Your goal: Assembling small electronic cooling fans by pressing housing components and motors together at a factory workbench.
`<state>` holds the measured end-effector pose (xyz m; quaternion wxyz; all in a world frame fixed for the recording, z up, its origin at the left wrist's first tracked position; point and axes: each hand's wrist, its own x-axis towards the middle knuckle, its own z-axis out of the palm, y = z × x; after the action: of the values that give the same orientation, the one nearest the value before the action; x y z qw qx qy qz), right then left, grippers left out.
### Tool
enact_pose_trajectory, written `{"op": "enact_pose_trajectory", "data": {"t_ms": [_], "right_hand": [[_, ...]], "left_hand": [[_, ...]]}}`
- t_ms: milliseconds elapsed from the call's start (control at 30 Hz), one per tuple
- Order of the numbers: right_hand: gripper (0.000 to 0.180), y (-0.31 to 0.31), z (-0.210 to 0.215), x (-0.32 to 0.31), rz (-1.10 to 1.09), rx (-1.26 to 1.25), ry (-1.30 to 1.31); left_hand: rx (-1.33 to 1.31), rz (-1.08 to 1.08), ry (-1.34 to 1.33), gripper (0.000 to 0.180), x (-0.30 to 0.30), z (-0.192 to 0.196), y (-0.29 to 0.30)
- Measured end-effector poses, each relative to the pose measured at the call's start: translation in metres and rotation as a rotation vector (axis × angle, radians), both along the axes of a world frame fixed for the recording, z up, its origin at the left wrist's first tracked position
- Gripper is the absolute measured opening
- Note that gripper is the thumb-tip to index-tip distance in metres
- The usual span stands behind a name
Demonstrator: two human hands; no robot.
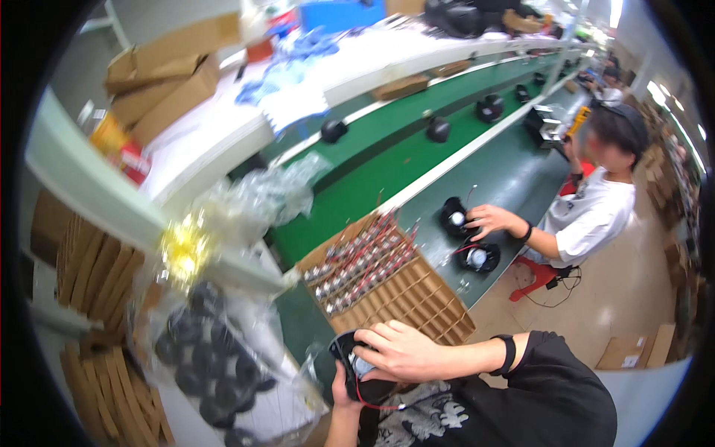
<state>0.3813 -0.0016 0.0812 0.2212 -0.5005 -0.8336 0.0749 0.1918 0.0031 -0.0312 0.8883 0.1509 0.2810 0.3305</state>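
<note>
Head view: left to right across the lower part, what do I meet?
Stacked cardboard pieces → black rounded parts by clear plastic → handheld black housing → wearer's right hand → black wristband → cardboard carton at far right.

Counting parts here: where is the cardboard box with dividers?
In the head view, the divided cardboard box lies near centre, between the green conveyor belt and the person's right hand.

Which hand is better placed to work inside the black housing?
Probably the right hand: it is over the open side of the black housing, while the left hand supports it.
</note>
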Motion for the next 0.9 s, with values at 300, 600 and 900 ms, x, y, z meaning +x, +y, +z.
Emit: {"op": "enact_pose_trajectory", "data": {"t_ms": [300,600,900], "right_hand": [[0.038,0.008,-0.044,0.084,-0.031,-0.719,0.41],[0.031,0.005,-0.101,0.154,-0.439,-0.73,0.475],[0.05,0.008,-0.287,0.464,-1.044,-0.203,1.026]], "left_hand": [[-0.096,-0.467,-0.051,0.073,0.039,-0.042,0.012],[-0.046,-0.127,0.209,0.065,0.073,-0.024,0.033],[0.423,0.78,1.76,0.026,-0.241,-0.081,0.009]]}}
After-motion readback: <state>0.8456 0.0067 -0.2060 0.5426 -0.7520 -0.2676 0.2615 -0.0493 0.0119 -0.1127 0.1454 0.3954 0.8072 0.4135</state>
